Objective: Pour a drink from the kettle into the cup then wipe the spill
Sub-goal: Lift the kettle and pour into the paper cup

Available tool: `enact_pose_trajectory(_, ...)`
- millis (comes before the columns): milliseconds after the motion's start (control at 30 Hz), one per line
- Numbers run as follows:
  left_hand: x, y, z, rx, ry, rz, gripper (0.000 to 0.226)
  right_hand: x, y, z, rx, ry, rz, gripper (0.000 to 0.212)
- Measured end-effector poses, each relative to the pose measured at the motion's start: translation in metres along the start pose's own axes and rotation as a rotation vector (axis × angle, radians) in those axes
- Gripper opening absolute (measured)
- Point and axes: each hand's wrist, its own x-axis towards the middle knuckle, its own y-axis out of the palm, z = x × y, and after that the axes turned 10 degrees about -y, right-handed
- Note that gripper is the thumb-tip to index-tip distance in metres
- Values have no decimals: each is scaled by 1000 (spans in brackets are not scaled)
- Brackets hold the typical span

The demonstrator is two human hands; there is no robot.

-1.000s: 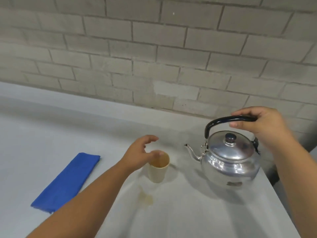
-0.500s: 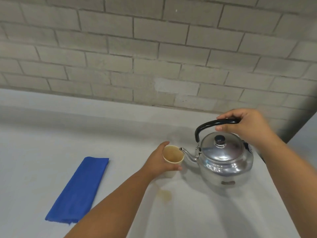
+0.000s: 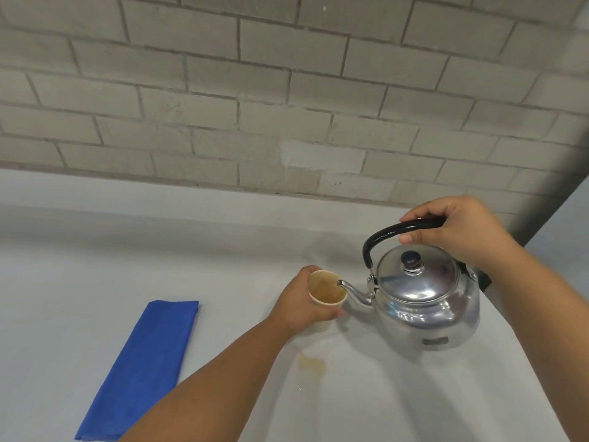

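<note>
A shiny steel kettle (image 3: 424,301) with a black handle stands at the right of the grey table. My right hand (image 3: 455,231) grips that handle from above. The kettle's spout tip reaches just over the rim of a small beige paper cup (image 3: 326,293) holding brownish drink. My left hand (image 3: 299,301) is wrapped around the cup's left side and holds it close to the table. A small brownish spill (image 3: 314,363) lies on the table in front of the cup. A folded blue cloth (image 3: 143,368) lies flat at the left.
A grey brick wall (image 3: 287,90) rises right behind the table. The table's right edge (image 3: 497,314) runs just past the kettle, with a dark gap beyond it.
My left hand has closed on the cup, which now sits under the spout. The kettle's spout has come over the cup's rim. The camera has tilted upward.
</note>
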Motion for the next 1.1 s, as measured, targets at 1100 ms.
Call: enact_pose_trajectory(1100, 0, 0, 1, 0, 10, 17, 69, 6, -3, 14, -131, -21, 47, 26)
